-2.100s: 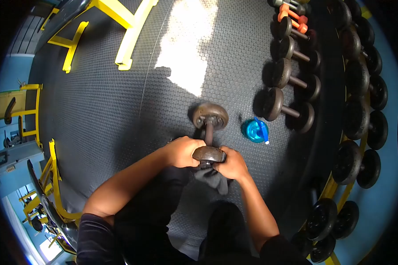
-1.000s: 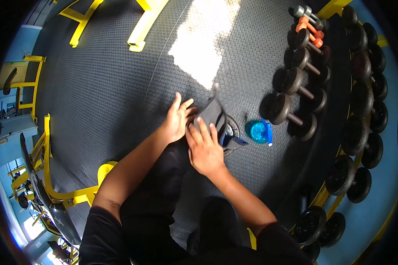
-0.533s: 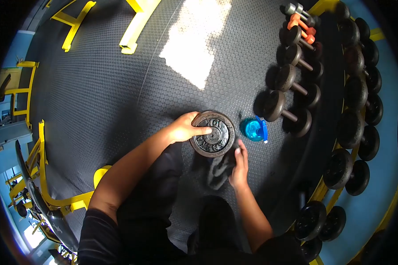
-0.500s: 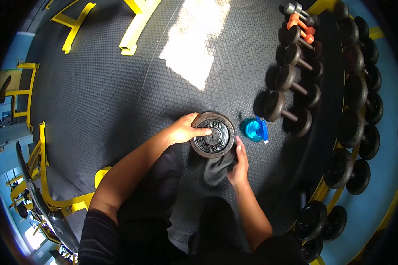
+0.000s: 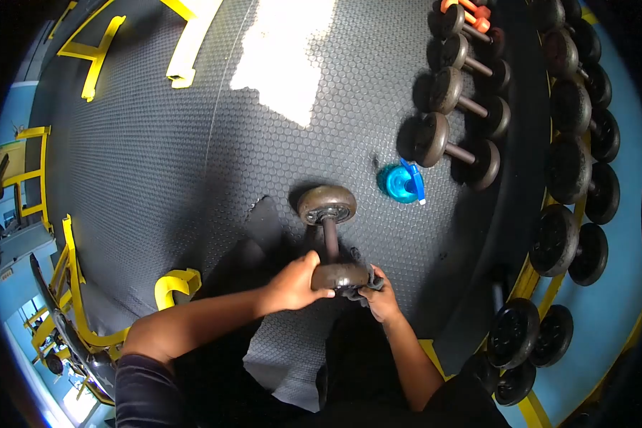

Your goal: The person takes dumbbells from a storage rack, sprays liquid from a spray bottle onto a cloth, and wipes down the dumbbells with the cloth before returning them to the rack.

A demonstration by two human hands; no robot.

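A dark, worn dumbbell lies in front of me on the floor, its handle pointing away from my body. My left hand is closed around the left side of its near round head, with the thumb on the end face. A dark grey cloth is bunched in my right hand, pressed against the right side of that same head. The right fingers are partly hidden by the cloth. The dumbbell's far head faces away from me, apart from both hands.
A blue water bottle stands right of the dumbbell. Beyond it, several dumbbells line the floor, and a yellow rack holds more along the right wall. Yellow machine frames stand at left on the black rubber floor.
The dumbbell has tipped from upright, end plate facing me, to lying lengthwise. My right hand has closed with the cloth against the near head; both hands are lower in view.
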